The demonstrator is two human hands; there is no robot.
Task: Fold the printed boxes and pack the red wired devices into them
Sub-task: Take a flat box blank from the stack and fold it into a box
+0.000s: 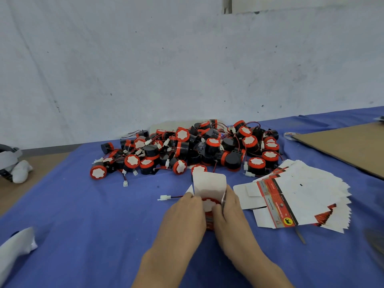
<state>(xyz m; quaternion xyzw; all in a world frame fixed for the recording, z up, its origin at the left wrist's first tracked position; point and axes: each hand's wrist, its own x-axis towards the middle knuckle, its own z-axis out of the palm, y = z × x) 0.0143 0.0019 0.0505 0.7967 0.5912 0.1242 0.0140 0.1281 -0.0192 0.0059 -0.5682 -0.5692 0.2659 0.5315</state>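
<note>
A folded printed box [208,183] stands open on the blue cloth, its white lid flap raised. A red device [209,202] with a white centre sits in its mouth. My left hand [184,215] grips the box's left side. My right hand [229,213] grips its right side, thumb against the device. The device's red wire with a white connector [165,197] trails out to the left. Behind lies a pile of red and black wired devices [187,148]. A fanned stack of flat printed boxes [297,194] lies to the right.
The blue cloth [93,225] covers the table, which stands against a white wall. A brown cardboard sheet [349,146] lies at the far right with a tape roll [289,135] by it. White cloth items lie at the left edge [20,170] and bottom left [14,248].
</note>
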